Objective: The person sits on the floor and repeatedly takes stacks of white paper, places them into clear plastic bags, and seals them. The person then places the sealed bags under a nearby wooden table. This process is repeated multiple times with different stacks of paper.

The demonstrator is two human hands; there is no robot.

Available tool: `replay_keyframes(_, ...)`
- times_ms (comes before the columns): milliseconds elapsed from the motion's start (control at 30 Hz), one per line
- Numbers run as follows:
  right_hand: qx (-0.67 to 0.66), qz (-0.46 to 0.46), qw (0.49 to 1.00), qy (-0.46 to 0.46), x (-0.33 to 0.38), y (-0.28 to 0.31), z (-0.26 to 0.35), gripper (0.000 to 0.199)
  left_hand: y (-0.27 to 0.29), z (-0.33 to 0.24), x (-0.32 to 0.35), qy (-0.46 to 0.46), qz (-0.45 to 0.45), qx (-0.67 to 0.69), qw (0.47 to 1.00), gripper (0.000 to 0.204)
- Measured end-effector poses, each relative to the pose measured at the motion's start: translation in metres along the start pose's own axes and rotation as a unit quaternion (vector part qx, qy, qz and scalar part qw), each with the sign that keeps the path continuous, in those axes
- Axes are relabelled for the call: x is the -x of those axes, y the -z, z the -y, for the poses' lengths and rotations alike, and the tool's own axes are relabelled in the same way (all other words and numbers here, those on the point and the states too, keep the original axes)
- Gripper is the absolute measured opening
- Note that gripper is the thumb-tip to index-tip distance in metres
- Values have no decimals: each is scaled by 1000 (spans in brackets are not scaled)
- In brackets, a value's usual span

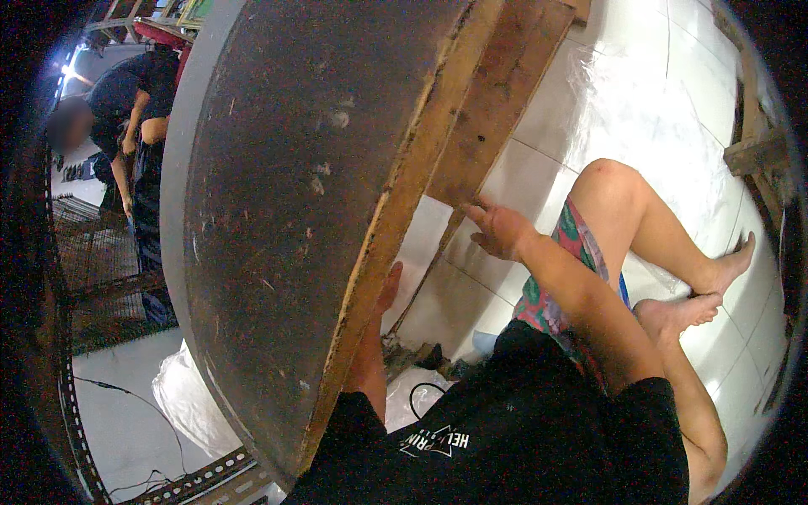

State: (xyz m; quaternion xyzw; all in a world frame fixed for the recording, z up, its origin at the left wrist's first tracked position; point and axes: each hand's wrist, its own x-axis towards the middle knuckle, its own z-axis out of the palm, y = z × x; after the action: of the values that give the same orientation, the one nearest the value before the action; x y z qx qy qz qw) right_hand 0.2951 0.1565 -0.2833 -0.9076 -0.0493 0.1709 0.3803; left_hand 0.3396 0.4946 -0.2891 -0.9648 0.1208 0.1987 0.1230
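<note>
Big brown board [286, 194] stands tilted, filling the upper middle of the frame and running down to the lower centre; its pale wooden edge [402, 189] faces you. Wooden plank [497, 109] lies along that edge, upper centre, its near end right where you're working.

Your right hand [502, 229], centre of the frame, has its fingers half curled at the plank's lower end — touching or just beside it; can't tell if they pinch. Your left hand [390, 290] is lower, partly behind the edge, so can't tell its grip either.

To do this well, let the left hand brace the board so it can't rock, and feel along the plank's end with the right fingertips rather than pushing hard. Bare wood probably splinters, so press, don't slide. Fingers out of the gap between plank and edge — likely pinch spot. Your bent knee [610, 181] sits near on the right, so leave it room. Mind the plastic sheet [623, 118], upper right, on the tiled floor [534, 126]; could be slippery underfoot.
</note>
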Motion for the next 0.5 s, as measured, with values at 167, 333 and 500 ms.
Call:
replay_keyframes(167, -35, -23, 999, 18, -2, -3, -7, 61, 49, -38, 20, -130, -52, 57, 988, 74)
replay_keyframes(333, -32, -33, 999, 13, 4, 2, 2, 60, 29, -45, 21, -190, -80, 78, 975, 71)
replay_keyframes(500, -45, 0, 999, -13, 5, 8, 4, 59, 13, -46, 25, -167, -98, 52, 980, 65)
